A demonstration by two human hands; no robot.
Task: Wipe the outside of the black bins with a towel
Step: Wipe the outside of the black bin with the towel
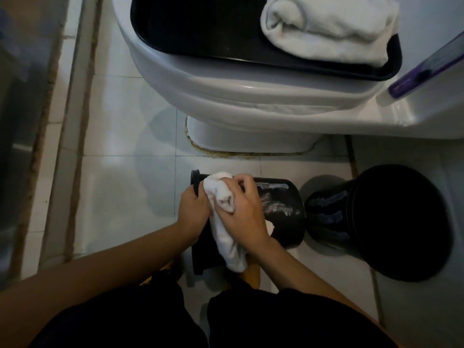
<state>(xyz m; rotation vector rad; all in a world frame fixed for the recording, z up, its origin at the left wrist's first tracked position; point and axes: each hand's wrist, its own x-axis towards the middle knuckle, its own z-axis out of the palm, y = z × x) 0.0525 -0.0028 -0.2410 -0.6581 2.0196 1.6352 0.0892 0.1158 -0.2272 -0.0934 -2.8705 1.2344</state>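
The left hand (194,212) gripped the rim of the tipped round black plastic bin (281,209) while, just right, the right hand (244,212) pressed a crumpled white towel (223,197) against its side; overlapping strokes would suit, and 1 upright bin (391,222) waited beyond.

Two black bins (283,204) (391,222) on pale tiled floor (113,184) — a white towel (223,197) across one; white toilet (226,96), black tray (200,28), purple-edged phone (426,69) — white folded towel (331,28).

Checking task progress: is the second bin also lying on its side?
No, the second bin stands upright on the floor tiles.
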